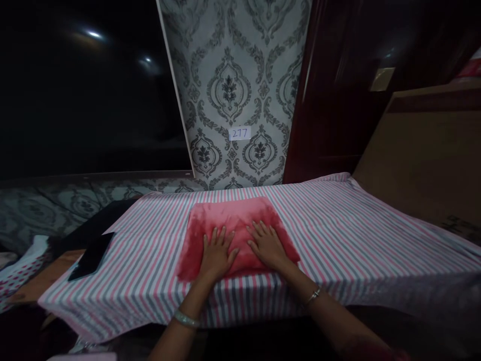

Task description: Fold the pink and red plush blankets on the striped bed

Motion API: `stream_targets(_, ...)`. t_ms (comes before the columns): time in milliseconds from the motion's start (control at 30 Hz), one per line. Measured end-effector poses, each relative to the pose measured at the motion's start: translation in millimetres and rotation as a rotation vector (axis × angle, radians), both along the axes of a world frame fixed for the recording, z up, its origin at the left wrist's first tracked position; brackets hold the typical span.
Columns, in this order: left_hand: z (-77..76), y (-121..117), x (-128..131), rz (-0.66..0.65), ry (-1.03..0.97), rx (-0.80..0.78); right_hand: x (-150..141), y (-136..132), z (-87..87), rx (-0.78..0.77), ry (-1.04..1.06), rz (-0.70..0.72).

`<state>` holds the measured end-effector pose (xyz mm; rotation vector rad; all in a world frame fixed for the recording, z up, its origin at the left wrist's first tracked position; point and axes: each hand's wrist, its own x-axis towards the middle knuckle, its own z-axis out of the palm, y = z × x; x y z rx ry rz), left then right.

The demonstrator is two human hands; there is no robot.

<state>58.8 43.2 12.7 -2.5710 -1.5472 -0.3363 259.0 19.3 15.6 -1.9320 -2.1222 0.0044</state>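
A folded red cloth (229, 218) lies flat on a table covered by a pink, grey and white striped sheet (345, 235). My left hand (216, 253) rests palm down on the near left part of the red cloth, fingers stretched out. My right hand (266, 243) lies flat beside it on the near right part, fingers spread. Neither hand holds anything. A bangle sits on each wrist.
A black cloth (92, 238) lies at the table's left end. Patterned grey wallpaper with a small label reading 277 (239, 133) stands behind. A dark wooden door (338, 90) and a brown board (424, 160) are to the right. A dark screen (86, 85) fills the upper left.
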Motion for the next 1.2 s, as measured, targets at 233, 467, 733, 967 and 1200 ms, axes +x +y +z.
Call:
stream_targets(233,10.8,-9.4,-17.6,0.023,0.0,0.066,27.6,-11.6,5.5,-0.012,-0.027,-0.059)
stream_targets(467,-0.9,-29.2,-67.1,0.142,0.027,0.149,77.7,-38.7,-30.8,0.057,0.138,-0.149)
stream_targets(733,-15.8,-32.6,-87.6,0.248,-0.028,0.193,80.7,-38.7,-39.6,0.043,0.338,-0.118)
stream_targets(967,-11.7,-43.1,-44.0,-0.101,0.016,0.237,75.5,-39.4,-32.4,-0.009,0.408,-0.174)
stream_targets(1200,-11.8,-44.5,19.8,-0.23,-0.03,0.182,71.3,-34.3,-20.2,0.059,0.745,-0.196)
